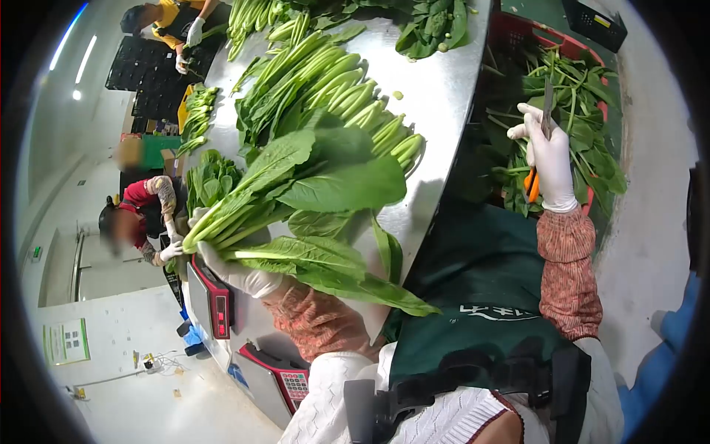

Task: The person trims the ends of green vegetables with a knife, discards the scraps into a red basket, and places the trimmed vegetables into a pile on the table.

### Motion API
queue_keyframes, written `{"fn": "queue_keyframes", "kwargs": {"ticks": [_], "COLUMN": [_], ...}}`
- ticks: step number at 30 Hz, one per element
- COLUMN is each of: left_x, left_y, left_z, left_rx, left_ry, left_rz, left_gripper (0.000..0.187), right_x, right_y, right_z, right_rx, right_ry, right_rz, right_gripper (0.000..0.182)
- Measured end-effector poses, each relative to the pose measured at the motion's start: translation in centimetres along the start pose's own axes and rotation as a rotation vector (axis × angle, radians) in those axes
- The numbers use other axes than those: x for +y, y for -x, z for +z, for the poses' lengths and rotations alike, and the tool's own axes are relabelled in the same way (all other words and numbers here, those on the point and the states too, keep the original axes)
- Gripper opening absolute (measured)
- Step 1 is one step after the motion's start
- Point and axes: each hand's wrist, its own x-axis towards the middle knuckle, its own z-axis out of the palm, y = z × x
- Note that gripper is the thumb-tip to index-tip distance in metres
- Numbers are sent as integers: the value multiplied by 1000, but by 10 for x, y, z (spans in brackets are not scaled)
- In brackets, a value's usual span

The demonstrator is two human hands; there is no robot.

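Note:
My gloved left hand [240, 272] is closed round the stem ends of a bunch of leafy greens [325, 185], held above the metal table. Its broad leaves spread to the right, and one long leaf hangs toward my apron. My gloved right hand [553, 159] grips a knife [548, 103] over a red crate [510, 29] of loose leaves and stalks. The knife's blade points away from me, and its orange handle [531, 185] shows below my fingers. Rows of bunched greens [347, 81] lie on the table [455, 92], beyond the held bunch.
Two red scales, one with a lit display [221, 312] and one with a keypad [294, 383], stand by my left arm. A co-worker in red [144, 196] and another in yellow [174, 18] work across the table. A black crate [597, 24] sits beyond the red one.

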Motion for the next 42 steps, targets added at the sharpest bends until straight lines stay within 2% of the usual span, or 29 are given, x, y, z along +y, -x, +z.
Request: {"fn": "queue_keyframes", "kwargs": {"ticks": [2, 3, 6, 11, 12, 15, 16, 18, 21, 22, 23, 25, 27, 28, 29, 31, 33, 35, 38, 40, 41, 42], "left_x": [-4, -10, -18, -24, -24, -22, -24, -20, -13, -11, -16, -14, -2, 0, 2, 20, 10, 1, -17, -21, -21, -19], "left_y": [-1, -6, -24, -29, -32, -33, -37, -48, -73, -81, -103, -156, -218, -221, -224, -208, -212, -202, -196, -185, -186, -184], "left_z": [-12, -28, -70, -96, -102, -134, -165, -216, -293, -306, -354, -391, -453, -434, -414, -322, -286, -292, -345, -342, -338, -338], "left_rx": [8, -65, -28, 234, 336, 428, 392, 559, 674, 684, 641, 710, 577, 467, 450, 590, 1000, 833, 762, 737, 874, 888], "left_ry": [35, 155, 245, 7, 91, 219, 160, 216, 164, -51, -73, 64, 244, -368, -1002, -851, 217, 193, 336, 318, 333, 373], "left_rz": [-102, -165, -289, -296, -356, -379, -377, -373, -388, -392, -360, -313, -415, -349, -281, -483, -522, -557, -645, -606, -610, -659], "left_gripper": [51, 50, 48, 48, 49, 49, 48, 45, 45, 49, 53, 55, 62, 73, 87, 98, 103, 108, 110, 106, 108, 106], "right_x": [2, 1, 6, 5, 6, 14, 16, 25, 24, 24, 25, 27, 29, 30, 30, 31, 31, 30, 34, 38, 37, 35], "right_y": [3, 3, 2, 4, 4, 3, 2, -2, 1, 2, 2, 3, 3, 4, 4, 5, 5, 6, 5, 4, 4, 5], "right_z": [6, 7, 7, 14, 16, 16, 16, 12, 17, 18, 21, 25, 29, 30, 32, 33, 35, 34, 25, 22, 23, 25], "right_rx": [-26, -34, -44, -72, -74, -99, -105, -111, -111, -115, -125, -144, -154, -158, -157, -166, -162, -161, -173, -177, -183, -187], "right_ry": [18, 31, 64, 85, 104, 116, 125, 144, 162, 174, 181, 194, 205, 208, 203, 201, 197, 186, 205, 193, 192, 190], "right_rz": [12, 19, 9, 28, 41, 54, 60, 61, 78, 86, 90, 95, 90, 89, 99, 99, 109, 114, 113, 118, 119, 120], "right_gripper": [31, 31, 31, 31, 31, 32, 32, 33, 34, 34, 34, 34, 34, 34, 33, 33, 34, 34, 36, 36, 36, 35]}}
